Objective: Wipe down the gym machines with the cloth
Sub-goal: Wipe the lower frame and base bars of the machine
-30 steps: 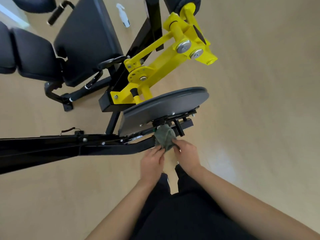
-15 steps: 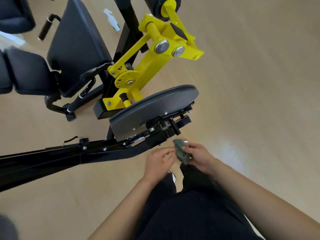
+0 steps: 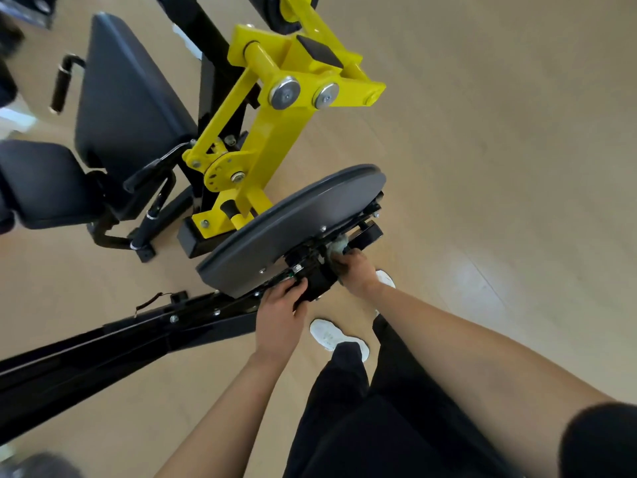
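Note:
A gym machine with a yellow arm [image 3: 275,132] and a grey disc cover [image 3: 296,225] stands on the wood floor. My right hand [image 3: 356,272] grips a grey-green cloth [image 3: 339,243] and presses it against the black bracket under the disc's right edge. Only a small pale bunch of the cloth shows above my fingers. My left hand [image 3: 281,312] holds the end of the black frame beam [image 3: 144,343], fingers curled over the black housing below the disc.
Black padded seat and backrest [image 3: 127,108] lie at the left, with a handle [image 3: 62,88] beyond. My white shoes [image 3: 336,338] and black trousers fill the bottom centre. Bare wood floor [image 3: 499,167] spreads to the right.
Both hands moved forward from in front of my body to the machine. The right hand carried the cloth up onto the bracket; the left let go of the cloth and took hold of the frame.

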`<state>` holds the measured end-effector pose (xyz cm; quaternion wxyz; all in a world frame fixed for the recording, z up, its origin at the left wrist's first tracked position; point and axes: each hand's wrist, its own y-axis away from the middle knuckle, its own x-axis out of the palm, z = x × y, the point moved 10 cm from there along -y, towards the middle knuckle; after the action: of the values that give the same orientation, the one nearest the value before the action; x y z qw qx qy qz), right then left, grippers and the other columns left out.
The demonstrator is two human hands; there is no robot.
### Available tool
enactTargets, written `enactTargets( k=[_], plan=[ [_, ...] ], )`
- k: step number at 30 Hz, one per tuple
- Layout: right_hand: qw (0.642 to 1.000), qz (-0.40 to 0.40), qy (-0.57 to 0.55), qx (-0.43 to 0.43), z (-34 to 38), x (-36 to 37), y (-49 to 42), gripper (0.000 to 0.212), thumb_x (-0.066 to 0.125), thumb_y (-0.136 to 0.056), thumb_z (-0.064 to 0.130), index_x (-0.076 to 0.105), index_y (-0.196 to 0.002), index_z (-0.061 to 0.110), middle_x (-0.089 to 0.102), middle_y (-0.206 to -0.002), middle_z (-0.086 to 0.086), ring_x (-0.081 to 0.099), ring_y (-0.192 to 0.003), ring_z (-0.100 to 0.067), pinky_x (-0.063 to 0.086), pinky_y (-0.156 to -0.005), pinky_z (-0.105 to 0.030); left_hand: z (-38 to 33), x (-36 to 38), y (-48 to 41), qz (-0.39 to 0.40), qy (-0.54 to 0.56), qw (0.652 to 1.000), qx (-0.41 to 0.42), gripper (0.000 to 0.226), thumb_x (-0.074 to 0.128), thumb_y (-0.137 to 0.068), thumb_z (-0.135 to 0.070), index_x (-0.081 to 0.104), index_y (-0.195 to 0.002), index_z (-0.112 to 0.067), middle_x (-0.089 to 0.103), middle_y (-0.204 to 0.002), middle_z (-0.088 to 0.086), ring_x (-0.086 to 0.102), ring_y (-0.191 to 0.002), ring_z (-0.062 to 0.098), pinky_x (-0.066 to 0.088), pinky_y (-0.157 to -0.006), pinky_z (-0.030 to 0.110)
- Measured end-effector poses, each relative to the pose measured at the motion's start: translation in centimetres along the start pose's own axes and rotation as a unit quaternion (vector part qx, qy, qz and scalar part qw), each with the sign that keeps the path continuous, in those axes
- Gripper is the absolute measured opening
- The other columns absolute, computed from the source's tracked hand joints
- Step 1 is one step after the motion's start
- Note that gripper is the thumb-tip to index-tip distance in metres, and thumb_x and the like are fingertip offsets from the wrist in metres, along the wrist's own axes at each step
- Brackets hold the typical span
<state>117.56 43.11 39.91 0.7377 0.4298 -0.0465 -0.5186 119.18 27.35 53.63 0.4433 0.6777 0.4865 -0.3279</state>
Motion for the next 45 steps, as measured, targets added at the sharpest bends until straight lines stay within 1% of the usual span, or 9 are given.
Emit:
enactTargets(
  k=[3,9,13,18,22,28,34,38,45],
  plan=[
    [0.999,-0.001,0.002,-0.032,0.9,0.3,0.9,0.039,0.048,-0.1,0.007,0.065,-0.133,0.019,0.053,-0.124,-0.014,0.055,-0.112,-0.03,0.045,-0.098,-0.036,0.0,-0.1,-0.3,0.008,-0.006,1.0,-0.006,0.044,0.083,-0.075,0.001,0.077,-0.117,-0.01,0.073,-0.116,0.011,0.068,-0.102,0.036,0.052,-0.094,0.04],
    [0.996,-0.002,-0.076,-0.042,0.5,-0.5,4.3,0.034,0.044,-0.096,-0.005,0.071,-0.112,0.008,0.065,-0.1,-0.01,0.06,-0.087,-0.023,0.042,-0.07,-0.012,0.0,0.0,-0.5,0.029,-0.006,0.999,-0.015,0.043,0.085,-0.075,-0.004,0.077,-0.117,-0.012,0.073,-0.114,0.01,0.067,-0.1,0.035,0.051,-0.092,0.041],
    [0.989,-0.015,-0.111,-0.092,2.2,-1.6,6.9,0.041,0.049,-0.095,-0.006,0.069,-0.126,0.013,0.065,-0.112,-0.002,0.057,-0.103,-0.017,0.043,-0.089,-0.022,-0.1,0.0,-0.6,0.041,-0.009,0.999,-0.017,0.043,0.086,-0.076,-0.008,0.077,-0.118,-0.013,0.073,-0.114,0.01,0.066,-0.099,0.036,0.052,-0.091,0.04],
    [0.983,-0.023,-0.105,-0.148,4.0,-2.6,7.3,0.041,0.053,-0.091,-0.006,0.071,-0.122,0.015,0.063,-0.11,0.004,0.059,-0.098,-0.009,0.044,-0.085,-0.014,-0.1,-0.3,-0.7,0.038,-0.007,0.999,-0.019,0.04,0.085,-0.077,-0.009,0.078,-0.116,-0.014,0.074,-0.113,0.008,0.067,-0.097,0.035,0.052,-0.086,0.039],
    [0.993,-0.004,0.015,-0.114,2.6,-1.7,4.8,0.026,0.054,-0.09,0.001,0.069,-0.108,0.012,0.06,-0.101,-0.001,0.057,-0.089,-0.021,0.032,-0.067,-0.015,0.0,-0.3,-0.5,0.035,0.008,0.999,-0.025,0.042,0.085,-0.077,-0.008,0.078,-0.117,-0.016,0.073,-0.114,0.005,0.066,-0.1,0.034,0.054,-0.086,0.04],
    [0.988,0.087,0.127,-0.01,-2.5,0.0,2.2,0.021,0.054,-0.095,0.017,0.073,-0.103,0.012,0.068,-0.101,-0.008,0.062,-0.093,-0.025,0.051,-0.078,-0.031,0.3,-0.1,-0.2,0.028,0.014,0.999,-0.041,0.039,0.081,-0.081,-0.007,0.077,-0.119,-0.016,0.072,-0.118,0.005,0.064,-0.107,0.034,0.052,-0.094,0.044],
    [0.979,-0.06,-0.144,0.127,-7.2,-5.8,0.5,0.009,0.063,-0.096,0.016,0.068,-0.089,0.013,0.067,-0.086,-0.007,0.064,-0.083,-0.026,0.053,-0.067,-0.028,0.5,0.2,0.0,0.036,0.017,0.998,-0.053,0.04,0.078,-0.085,-0.008,0.075,-0.124,-0.018,0.069,-0.124,0.003,0.061,-0.113,0.032,0.051,-0.094,0.041],
    [0.956,-0.094,-0.245,0.131,-6.8,-6.5,-1.8,0.015,0.062,-0.099,0.013,0.073,-0.108,0.011,0.072,-0.101,-0.016,0.067,-0.092,-0.037,0.059,-0.084,-0.045,0.6,0.2,0.2,0.022,0.013,0.999,-0.047,0.041,0.079,-0.084,-0.006,0.075,-0.123,-0.018,0.07,-0.122,0.003,0.062,-0.11,0.033,0.051,-0.093,0.039],
    [0.974,-0.054,-0.208,0.078,-2.6,-2.9,-5.2,0.041,0.047,-0.102,0.0,0.063,-0.136,0.016,0.066,-0.121,-0.002,0.062,-0.102,-0.019,0.052,-0.094,-0.031,1.0,0.6,0.5,-0.012,-0.013,0.999,-0.039,0.042,0.084,-0.08,-0.007,0.077,-0.119,-0.019,0.071,-0.121,0.003,0.065,-0.103,0.033,0.051,-0.086,0.035]
  ],
)
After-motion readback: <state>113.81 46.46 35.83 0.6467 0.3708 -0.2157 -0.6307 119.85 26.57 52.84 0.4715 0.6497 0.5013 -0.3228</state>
